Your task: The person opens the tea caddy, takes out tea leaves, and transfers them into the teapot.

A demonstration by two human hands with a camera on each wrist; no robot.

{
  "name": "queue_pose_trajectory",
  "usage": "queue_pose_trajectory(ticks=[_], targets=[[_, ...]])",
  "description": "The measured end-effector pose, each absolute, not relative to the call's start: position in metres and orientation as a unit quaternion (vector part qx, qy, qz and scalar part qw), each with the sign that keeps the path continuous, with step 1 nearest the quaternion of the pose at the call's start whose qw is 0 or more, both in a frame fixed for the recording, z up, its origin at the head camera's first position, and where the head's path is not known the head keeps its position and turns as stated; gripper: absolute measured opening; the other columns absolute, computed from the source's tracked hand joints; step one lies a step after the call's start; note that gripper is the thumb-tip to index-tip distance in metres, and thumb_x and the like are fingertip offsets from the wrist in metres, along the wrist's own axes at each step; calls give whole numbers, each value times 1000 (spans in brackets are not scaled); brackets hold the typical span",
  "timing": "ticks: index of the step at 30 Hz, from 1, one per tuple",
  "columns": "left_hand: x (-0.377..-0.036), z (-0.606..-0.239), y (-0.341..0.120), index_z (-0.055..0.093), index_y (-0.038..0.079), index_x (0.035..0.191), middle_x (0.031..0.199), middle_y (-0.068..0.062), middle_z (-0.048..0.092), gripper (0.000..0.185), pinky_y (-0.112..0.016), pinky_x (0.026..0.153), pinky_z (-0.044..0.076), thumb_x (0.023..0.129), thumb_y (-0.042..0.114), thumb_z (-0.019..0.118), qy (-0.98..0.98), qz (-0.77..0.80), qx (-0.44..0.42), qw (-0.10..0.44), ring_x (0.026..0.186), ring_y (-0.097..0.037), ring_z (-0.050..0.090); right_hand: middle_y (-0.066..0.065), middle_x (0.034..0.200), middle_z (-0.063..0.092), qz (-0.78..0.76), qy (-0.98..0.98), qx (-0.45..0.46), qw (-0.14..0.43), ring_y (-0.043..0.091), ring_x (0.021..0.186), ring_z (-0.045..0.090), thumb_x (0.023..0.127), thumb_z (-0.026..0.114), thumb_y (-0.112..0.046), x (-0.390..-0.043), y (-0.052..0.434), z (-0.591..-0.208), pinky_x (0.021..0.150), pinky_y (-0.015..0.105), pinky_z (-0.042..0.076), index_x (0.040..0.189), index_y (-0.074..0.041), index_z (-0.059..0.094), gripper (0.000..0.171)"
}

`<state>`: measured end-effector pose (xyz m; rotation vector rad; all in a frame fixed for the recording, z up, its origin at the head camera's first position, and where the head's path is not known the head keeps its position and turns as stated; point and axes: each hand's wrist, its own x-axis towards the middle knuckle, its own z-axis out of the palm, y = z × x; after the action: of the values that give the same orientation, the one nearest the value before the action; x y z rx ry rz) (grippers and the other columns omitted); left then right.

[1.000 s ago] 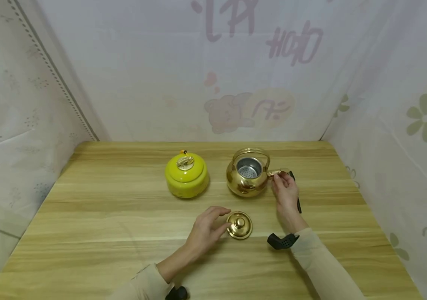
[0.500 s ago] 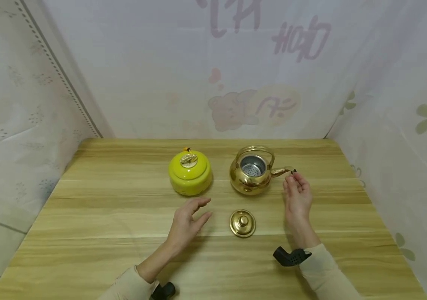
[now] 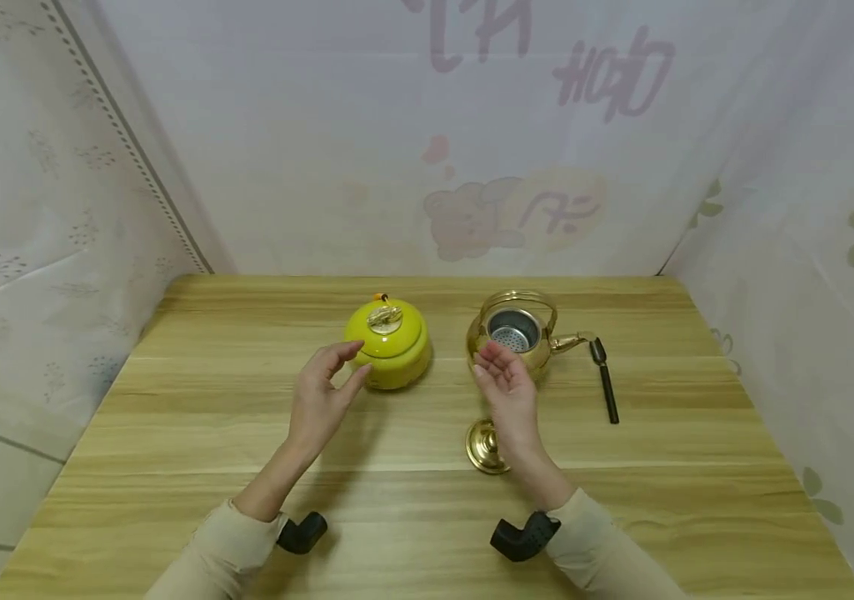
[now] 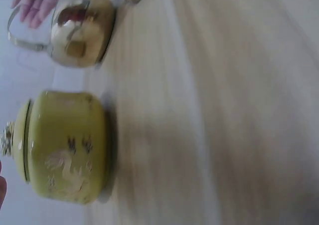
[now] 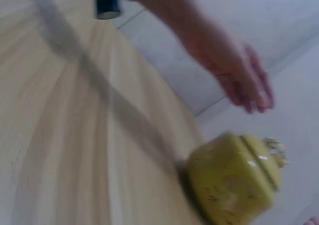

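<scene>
My left hand is at the left front of a yellow lidded jar, thumb and fingers apart and holding nothing. The jar has a gold ornament on its lid and, in the left wrist view, a dragon pattern on its side. My right hand hangs empty before a gold teapot, fingers loosely bent, hiding part of it. The uncovered teapot shows a metal strainer inside. Its gold lid lies on the table, partly behind my right hand. In the right wrist view my left hand appears above the jar.
A small black-handled spoon lies right of the teapot's spout. Everything stands on a wood-grain table. Printed cloth walls rise behind it and on both sides.
My left hand has moved left and forward, from the gold lid to the yellow jar. My right hand has left the spoon by the spout and moved left, before the teapot.
</scene>
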<state>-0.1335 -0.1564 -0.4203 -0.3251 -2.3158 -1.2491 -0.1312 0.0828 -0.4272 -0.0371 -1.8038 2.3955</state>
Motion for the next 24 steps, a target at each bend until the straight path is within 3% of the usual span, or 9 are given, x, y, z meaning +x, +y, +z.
queue_pose_trajectory(ticks=[6,11,18,24], targets=[[-154,-415,-166,66,-3,109,106,-16,67,30,-42,87,54,80,5,73,-850,-445,-118,258,99,-29,63,26,139,38,748,-664,16,-10,34,131,40,88,61,1,-144,56,-444,108,35,38,139,5,34,58],[-169,-413,-169,66,-3,110,108,-17,67,30,-45,88,53,82,9,72,-859,-431,-121,249,102,-30,62,26,147,30,710,-702,41,-35,37,137,31,85,68,-7,-157,41,-451,113,44,28,144,5,26,73],[-186,-409,-164,65,-3,110,112,-17,66,31,-45,93,49,83,9,72,-871,-429,-124,206,106,-31,60,17,154,20,668,-741,54,-55,30,141,23,81,75,-14,-174,26,-454,116,39,24,148,0,18,90],[-198,-408,-160,66,-3,108,109,-17,67,32,-42,91,50,81,12,74,-881,-411,-132,195,102,-31,61,15,153,24,624,-777,78,-38,26,142,22,78,77,-14,-183,17,-454,117,37,19,148,-1,18,92]])
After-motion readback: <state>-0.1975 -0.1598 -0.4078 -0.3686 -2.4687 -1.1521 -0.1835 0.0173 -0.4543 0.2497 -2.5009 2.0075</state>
